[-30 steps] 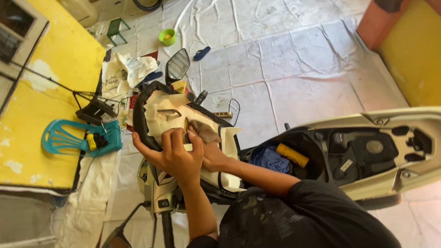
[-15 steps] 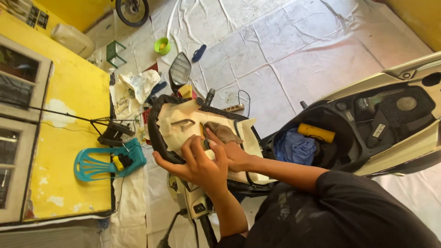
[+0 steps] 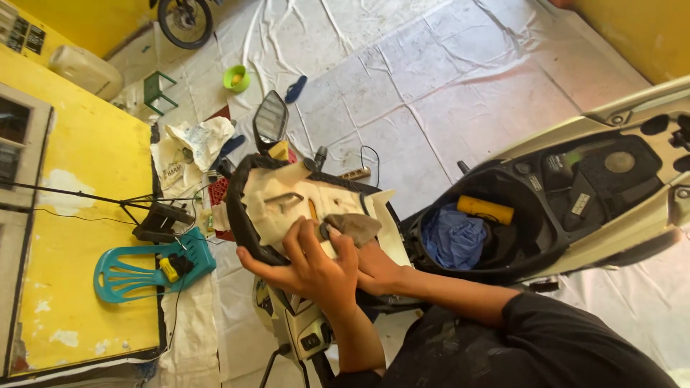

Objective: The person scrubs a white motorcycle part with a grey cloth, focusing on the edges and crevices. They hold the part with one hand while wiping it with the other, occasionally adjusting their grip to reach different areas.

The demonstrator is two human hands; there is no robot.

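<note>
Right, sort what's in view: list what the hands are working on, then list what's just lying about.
In hand:
left hand
right hand
black-rimmed cream scooter panel
crumpled brown rag

Lying about:
blue cloth and yellow cylinder in the underseat compartment
turquoise plastic chair
green bowl
blue sandal
crumpled newspaper

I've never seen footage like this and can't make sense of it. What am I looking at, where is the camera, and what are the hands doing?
The camera sits on a person's head and looks down at their own arms. The left hand grips the black edge of a cream scooter panel. The right hand presses a brown rag onto it. Beside them, the scooter's open storage bay holds a blue cloth and a yellow cylinder. A turquoise plastic chair lies tipped on the sheet-covered floor.
</note>
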